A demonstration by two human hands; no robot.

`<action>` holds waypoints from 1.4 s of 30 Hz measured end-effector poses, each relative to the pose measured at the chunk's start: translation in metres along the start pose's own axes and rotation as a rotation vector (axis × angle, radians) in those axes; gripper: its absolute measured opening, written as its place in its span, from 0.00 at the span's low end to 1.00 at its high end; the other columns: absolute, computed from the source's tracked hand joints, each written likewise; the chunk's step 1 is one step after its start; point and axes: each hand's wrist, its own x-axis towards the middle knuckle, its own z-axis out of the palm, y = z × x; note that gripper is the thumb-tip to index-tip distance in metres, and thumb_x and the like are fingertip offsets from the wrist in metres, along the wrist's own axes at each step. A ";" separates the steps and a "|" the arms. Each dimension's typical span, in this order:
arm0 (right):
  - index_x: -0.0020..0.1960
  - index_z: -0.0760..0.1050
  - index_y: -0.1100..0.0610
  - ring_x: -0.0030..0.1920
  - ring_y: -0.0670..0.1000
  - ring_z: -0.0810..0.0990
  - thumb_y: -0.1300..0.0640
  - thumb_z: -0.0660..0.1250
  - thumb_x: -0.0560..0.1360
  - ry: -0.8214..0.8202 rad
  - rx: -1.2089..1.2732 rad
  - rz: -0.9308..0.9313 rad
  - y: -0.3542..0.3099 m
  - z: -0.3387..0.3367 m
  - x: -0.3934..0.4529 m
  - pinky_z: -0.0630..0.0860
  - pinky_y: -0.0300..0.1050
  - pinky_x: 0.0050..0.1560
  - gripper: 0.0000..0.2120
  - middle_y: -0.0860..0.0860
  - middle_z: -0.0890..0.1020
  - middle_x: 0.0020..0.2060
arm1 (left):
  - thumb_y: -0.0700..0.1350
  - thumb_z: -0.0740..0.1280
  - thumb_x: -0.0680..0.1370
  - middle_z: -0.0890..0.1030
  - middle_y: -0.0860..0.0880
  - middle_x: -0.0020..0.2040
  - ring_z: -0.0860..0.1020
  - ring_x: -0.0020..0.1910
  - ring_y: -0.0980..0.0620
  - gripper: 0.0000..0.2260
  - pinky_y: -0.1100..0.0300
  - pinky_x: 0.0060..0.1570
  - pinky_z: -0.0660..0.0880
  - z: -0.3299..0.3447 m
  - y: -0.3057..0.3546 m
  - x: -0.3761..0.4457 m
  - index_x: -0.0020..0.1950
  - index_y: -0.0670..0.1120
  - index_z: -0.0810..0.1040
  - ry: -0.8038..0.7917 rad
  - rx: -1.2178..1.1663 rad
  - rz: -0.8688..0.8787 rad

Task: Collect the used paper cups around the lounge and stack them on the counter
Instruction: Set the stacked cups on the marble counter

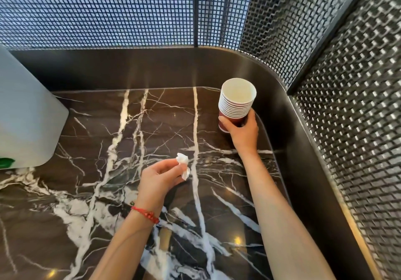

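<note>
Two bare hands are over a dark marble counter [104, 140] with white veins. The right hand [242, 131] grips a stack of paper cups [236, 103] near the far right corner of the counter. Its thumb lies on the left side of the lowest cup and its fingers curl around the right side, so the hand is clamped on the dark red bottom cup. The stack stands upright, a little tilted, with many white rims one above the other, and the top cup shows its pale inside. I cannot tell if the bottom of the stack touches the counter or is just above it.

The left hand [158, 178] is nearer to the camera, at the middle of the counter. Its fingertips are together and pinch a small crumpled white tissue [183, 162]. A red string bracelet [145, 213] is around the left wrist.

A white plastic container [26, 114] stands at the left edge. Behind the counter is a dark metal rim [152, 69], and above it a black wire mesh wall [108, 10].
</note>
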 end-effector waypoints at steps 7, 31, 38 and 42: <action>0.68 0.67 0.54 0.59 0.43 0.72 0.59 0.77 0.66 0.022 0.061 0.052 0.009 -0.002 -0.008 0.69 0.21 0.49 0.34 0.43 0.73 0.58 | 0.35 0.72 0.69 0.85 0.47 0.37 0.83 0.38 0.53 0.06 0.66 0.35 0.78 -0.001 -0.001 -0.004 0.36 0.45 0.84 0.006 0.006 -0.005; 0.68 0.68 0.61 0.58 0.48 0.75 0.62 0.74 0.69 0.048 -0.014 0.104 0.004 -0.015 0.014 0.72 0.39 0.58 0.30 0.57 0.77 0.62 | 0.34 0.71 0.69 0.85 0.48 0.36 0.83 0.37 0.53 0.07 0.65 0.34 0.78 -0.005 0.000 -0.013 0.35 0.45 0.84 -0.003 -0.011 -0.001; 0.68 0.69 0.59 0.64 0.50 0.74 0.56 0.72 0.72 0.061 -0.136 0.080 -0.009 -0.021 -0.027 0.69 0.45 0.65 0.26 0.55 0.76 0.64 | 0.35 0.71 0.69 0.85 0.48 0.36 0.83 0.36 0.54 0.07 0.65 0.34 0.78 -0.010 -0.001 -0.024 0.36 0.45 0.84 -0.033 -0.009 0.012; 0.67 0.71 0.59 0.64 0.52 0.73 0.53 0.69 0.75 0.001 -0.318 -0.012 -0.024 -0.028 -0.063 0.67 0.41 0.63 0.23 0.54 0.75 0.64 | 0.36 0.72 0.70 0.85 0.49 0.35 0.83 0.36 0.54 0.03 0.67 0.33 0.77 -0.017 -0.004 -0.035 0.40 0.43 0.83 -0.036 0.022 0.023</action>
